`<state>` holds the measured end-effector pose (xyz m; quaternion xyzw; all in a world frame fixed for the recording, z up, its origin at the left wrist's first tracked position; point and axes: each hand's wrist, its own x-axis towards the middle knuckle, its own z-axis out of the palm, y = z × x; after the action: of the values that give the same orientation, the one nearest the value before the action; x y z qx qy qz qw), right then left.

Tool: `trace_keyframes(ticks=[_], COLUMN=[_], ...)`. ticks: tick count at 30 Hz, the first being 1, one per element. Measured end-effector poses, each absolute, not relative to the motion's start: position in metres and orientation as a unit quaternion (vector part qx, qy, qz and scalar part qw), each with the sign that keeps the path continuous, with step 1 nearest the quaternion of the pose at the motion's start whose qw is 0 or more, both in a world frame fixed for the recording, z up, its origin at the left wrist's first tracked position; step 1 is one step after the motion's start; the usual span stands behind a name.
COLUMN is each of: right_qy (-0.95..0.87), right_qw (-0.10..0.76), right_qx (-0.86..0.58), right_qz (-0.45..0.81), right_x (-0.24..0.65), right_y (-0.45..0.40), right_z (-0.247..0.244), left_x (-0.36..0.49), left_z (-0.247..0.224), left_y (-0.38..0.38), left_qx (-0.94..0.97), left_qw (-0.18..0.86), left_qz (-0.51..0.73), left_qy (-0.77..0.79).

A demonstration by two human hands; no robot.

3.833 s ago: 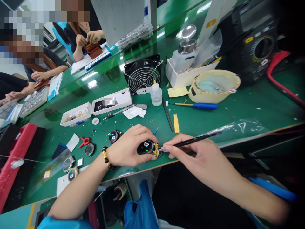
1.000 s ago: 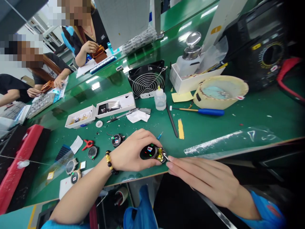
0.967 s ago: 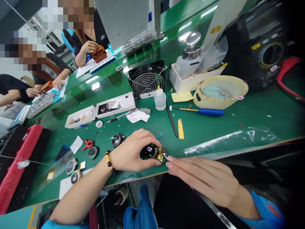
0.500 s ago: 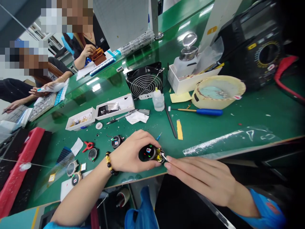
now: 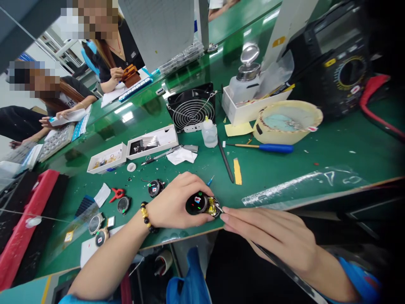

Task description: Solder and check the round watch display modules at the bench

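Note:
My left hand (image 5: 177, 200) curls round an opened round watch (image 5: 196, 202) near the table's front edge. Its dark screen is lit with small red and green marks, and yellow inner parts (image 5: 213, 207) show on its right. Pinched in my right hand (image 5: 268, 236) is a slim metal tool (image 5: 287, 274), its tip at the yellow parts and its long body running down under the palm. Left of my left hand lie a round watch unit (image 5: 155, 188) and a second dark one (image 5: 123, 205).
Behind the hands are white boxes (image 5: 152, 142), a fan (image 5: 191, 107), a dropper bottle (image 5: 209, 133), a blue screwdriver (image 5: 276, 148) and a round tub (image 5: 287, 122). Red clip (image 5: 117, 194) and more watches (image 5: 96, 223) lie left. Two people sit across at the upper left.
My right hand has shifted slightly right and down with the tool, whose tip stays at the watch. My left hand still holds the watch, nearly unmoved.

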<state>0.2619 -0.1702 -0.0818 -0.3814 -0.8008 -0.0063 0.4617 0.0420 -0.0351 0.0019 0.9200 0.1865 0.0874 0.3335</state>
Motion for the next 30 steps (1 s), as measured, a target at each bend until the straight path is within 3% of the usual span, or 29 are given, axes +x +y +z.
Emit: trace_keyframes(ticks=[16, 24, 30], right_qy=[-0.654, -0.527, -0.500], right_qw=[0.522, 0.416, 0.355], right_qx=[-0.514, -0.614, -0.647], right_qz=[0.188, 0.416, 0.453], right_x=[0.248, 0.257, 0.262], right_y=[-0.170, -0.151, -0.142], right_z=[-0.061, -0.037, -0.038], left_x=[0.041, 0.039, 0.040], left_z=[0.001, 0.002, 0.002], left_y=[-0.037, -0.037, -0.038], left_qx=[0.925, 0.930, 0.932], left_qw=[0.317, 0.307, 0.301], left_qz=[0.071, 0.071, 0.067], left_qy=[0.195, 0.187, 0.190])
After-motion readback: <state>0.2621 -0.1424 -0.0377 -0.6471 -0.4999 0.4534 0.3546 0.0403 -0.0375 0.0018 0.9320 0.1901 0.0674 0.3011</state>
